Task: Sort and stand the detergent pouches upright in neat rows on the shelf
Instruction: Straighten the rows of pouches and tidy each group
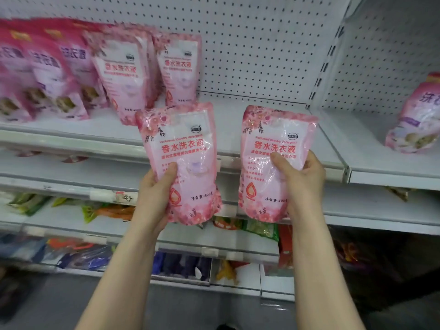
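The shelf (pixel 228 125) is partly filled. Its left end carries a crowded block of darker pink pouches (pixel 47 75), blurred but apparently upright. Just right of them stand two pale pink pouches (pixel 123 77), one forward and one further back beside it. From there to the upright divider the shelf board is bare, so the pale rows look barely begun.

Two more pale pink pouches are in the air in front of the shelf's edge, upright and facing the camera, side by side but apart. The left pouch (pixel 188 167) sits in the left hand (pixel 154 189), whose grip is closed round its lower left side with the thumb across the front. The right pouch (pixel 273 167) is held by the right hand (pixel 307 179), its grip wrapped round the lower right edge with the thumb on the print.

In the next bay to the right, a stray pouch (pixel 419 120) of the darker kind slumps at a tilt. I judge that the held pair has to be stood beside the pale ones, and the stray one moved over to its own kind.
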`<state>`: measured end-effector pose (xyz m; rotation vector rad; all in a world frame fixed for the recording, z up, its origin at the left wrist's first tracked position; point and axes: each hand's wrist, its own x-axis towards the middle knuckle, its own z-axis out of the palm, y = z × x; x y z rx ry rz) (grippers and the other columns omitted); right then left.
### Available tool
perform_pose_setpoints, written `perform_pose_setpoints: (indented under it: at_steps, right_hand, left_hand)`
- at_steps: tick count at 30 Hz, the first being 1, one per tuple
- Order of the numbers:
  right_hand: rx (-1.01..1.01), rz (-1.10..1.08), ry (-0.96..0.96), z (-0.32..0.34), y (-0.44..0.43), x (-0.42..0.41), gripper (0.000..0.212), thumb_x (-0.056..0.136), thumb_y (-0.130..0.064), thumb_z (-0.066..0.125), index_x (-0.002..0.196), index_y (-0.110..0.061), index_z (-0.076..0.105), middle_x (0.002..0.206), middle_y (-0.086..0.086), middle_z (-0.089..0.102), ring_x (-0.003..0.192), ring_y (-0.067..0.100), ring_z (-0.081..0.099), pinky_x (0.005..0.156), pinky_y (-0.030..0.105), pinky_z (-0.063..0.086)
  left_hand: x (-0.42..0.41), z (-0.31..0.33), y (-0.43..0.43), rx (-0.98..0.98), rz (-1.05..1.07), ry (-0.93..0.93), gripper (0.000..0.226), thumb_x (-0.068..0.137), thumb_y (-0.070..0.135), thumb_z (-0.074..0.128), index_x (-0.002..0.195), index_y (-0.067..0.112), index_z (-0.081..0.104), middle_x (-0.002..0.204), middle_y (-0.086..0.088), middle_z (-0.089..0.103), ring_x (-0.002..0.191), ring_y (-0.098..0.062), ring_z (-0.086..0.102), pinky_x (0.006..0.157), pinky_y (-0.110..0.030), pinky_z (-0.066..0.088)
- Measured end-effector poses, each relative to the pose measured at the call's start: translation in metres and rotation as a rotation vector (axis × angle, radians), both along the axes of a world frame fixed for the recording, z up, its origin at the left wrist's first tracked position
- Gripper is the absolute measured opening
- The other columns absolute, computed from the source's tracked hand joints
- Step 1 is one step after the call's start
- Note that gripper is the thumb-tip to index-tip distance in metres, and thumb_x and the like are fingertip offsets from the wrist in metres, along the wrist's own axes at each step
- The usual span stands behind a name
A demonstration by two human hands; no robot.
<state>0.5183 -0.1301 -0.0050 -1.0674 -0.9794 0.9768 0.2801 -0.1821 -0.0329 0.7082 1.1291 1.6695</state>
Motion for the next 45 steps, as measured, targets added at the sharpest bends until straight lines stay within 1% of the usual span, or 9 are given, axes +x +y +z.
perform_pose_setpoints:
  at_steps: [4,14,24,28,31,34,38,41,45]
  right_hand:
    - [0.021,0.023,-0.003,0.012,0.022,-0.044,0.026,0.079,-0.010,0.080,0.097,-0.025,0.068,0.095,-0.010,0.077,0.084,0.009,0.075,0.064,0.027,0.061]
    - [0.127,0.132,0.101,0.064,0.122,-0.140,0.029,0.080,-0.006,0.079,0.106,-0.013,0.070,0.100,0.002,0.078,0.092,0.021,0.075,0.081,0.043,0.061]
    - [0.050,0.188,0.219,0.071,0.200,-0.225,0.032,0.084,0.002,0.073,0.114,-0.005,0.065,0.105,0.010,0.076,0.094,0.026,0.074,0.084,0.046,0.060]
    - [0.059,0.106,0.214,0.051,0.216,-0.255,0.028,0.088,0.000,0.069,0.111,-0.014,0.065,0.097,0.000,0.075,0.084,0.013,0.074,0.071,0.030,0.059]
    - [0.070,0.023,0.205,0.045,0.233,-0.271,0.041,0.090,-0.004,0.068,0.128,-0.012,0.058,0.116,0.001,0.070,0.098,0.011,0.071,0.075,0.026,0.059]
    - [0.039,-0.043,0.171,0.050,0.246,-0.282,0.068,0.091,-0.010,0.069,0.150,-0.009,0.035,0.150,0.003,0.046,0.121,0.008,0.055,0.100,0.024,0.047]
    - [0.088,-0.050,0.081,0.048,0.250,-0.283,0.041,0.091,-0.009,0.069,0.128,-0.012,0.054,0.114,-0.009,0.067,0.091,-0.001,0.070,0.086,0.027,0.059]
    - [0.135,-0.122,-0.094,0.053,0.234,-0.272,0.044,0.088,-0.016,0.073,0.125,-0.012,0.050,0.113,0.002,0.067,0.105,0.023,0.068,0.089,0.038,0.057]
    - [0.455,-0.217,-0.301,0.102,0.184,-0.244,0.038,0.094,-0.044,0.059,0.129,-0.030,0.049,0.122,-0.013,0.058,0.114,0.004,0.055,0.091,0.019,0.045]
  left_hand:
    - [-0.044,0.001,0.009,0.034,0.074,-0.019,0.023,0.097,0.022,0.055,0.118,0.015,0.062,0.107,-0.005,0.075,0.096,-0.024,0.072,0.074,-0.040,0.061]
    - [-0.143,0.027,0.067,0.168,0.285,0.053,0.019,0.097,0.022,0.056,0.114,0.018,0.064,0.107,-0.002,0.075,0.097,-0.020,0.072,0.073,-0.033,0.060]
    - [-0.192,0.055,0.114,0.266,0.217,0.069,0.026,0.098,0.021,0.054,0.122,0.013,0.061,0.114,-0.005,0.072,0.103,-0.024,0.070,0.072,-0.031,0.059]
    - [-0.204,0.056,0.122,0.264,0.142,0.098,0.027,0.092,0.027,0.060,0.117,0.018,0.065,0.111,-0.005,0.073,0.100,-0.023,0.071,0.069,-0.030,0.059]
    - [-0.215,0.055,0.125,0.273,0.109,0.117,0.030,0.084,0.033,0.063,0.111,0.022,0.068,0.108,-0.004,0.074,0.096,-0.022,0.072,0.066,-0.027,0.058]
    - [-0.222,0.053,0.127,0.285,0.059,0.127,0.030,0.084,0.033,0.062,0.112,0.024,0.067,0.111,-0.003,0.073,0.100,-0.021,0.071,0.072,-0.028,0.058]
    - [-0.227,0.050,0.130,0.275,0.008,0.161,0.037,0.086,0.032,0.061,0.120,0.018,0.065,0.114,-0.004,0.072,0.105,-0.023,0.069,0.079,-0.032,0.058]
    - [-0.223,0.047,0.134,0.256,-0.032,0.198,0.033,0.084,0.035,0.062,0.115,0.025,0.067,0.113,-0.002,0.073,0.104,-0.022,0.070,0.082,-0.039,0.058]
    - [-0.204,0.048,0.142,0.257,-0.111,0.264,0.035,0.086,0.041,0.064,0.117,0.026,0.065,0.112,0.003,0.073,0.105,-0.019,0.069,0.087,-0.041,0.057]
